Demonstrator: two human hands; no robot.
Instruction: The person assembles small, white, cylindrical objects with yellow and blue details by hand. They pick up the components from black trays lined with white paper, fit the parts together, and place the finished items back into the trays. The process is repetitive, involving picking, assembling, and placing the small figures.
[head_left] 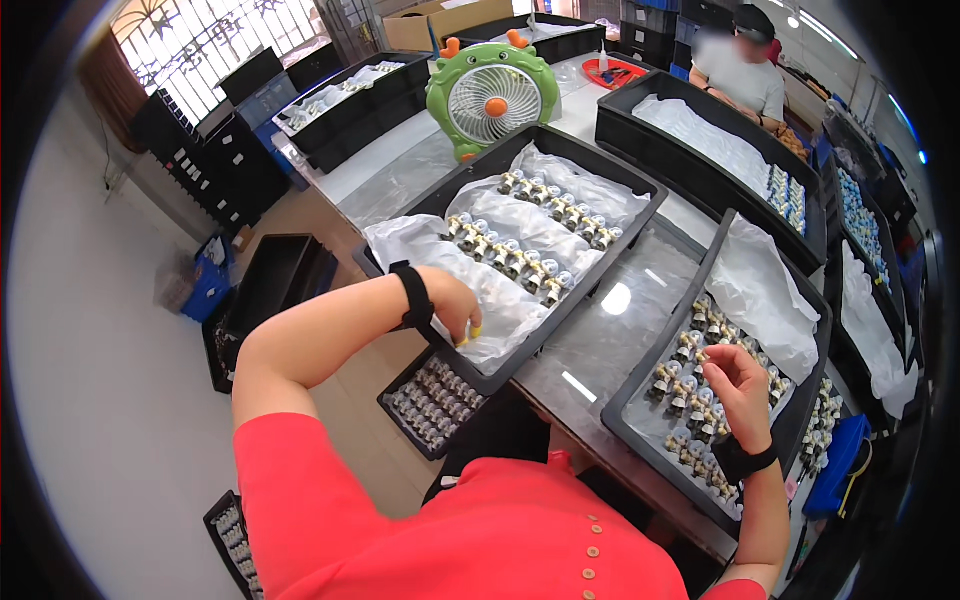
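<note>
My left hand [450, 302] reaches down to the white sheet [500, 318] at the near end of a black tray [490, 378]. Its fingers are bent together with yellow covers at the tips, and whatever they hold is hidden. Two rows of small figurines [508, 258] with pale round tops lie in that tray. To the right, my right hand [738, 388] is over a second black tray [640, 425], thumb and fingertips drawn together beside similar figurines [680, 385]. I cannot make out what is between those fingertips.
A green animal-shaped fan [493, 98] stands behind the left tray. More black trays [700, 135] line the table's back and right. A person [745, 75] sits at the far right. A tray of figurines [432, 400] lies below the table edge, with a blue bin [838, 465] at right.
</note>
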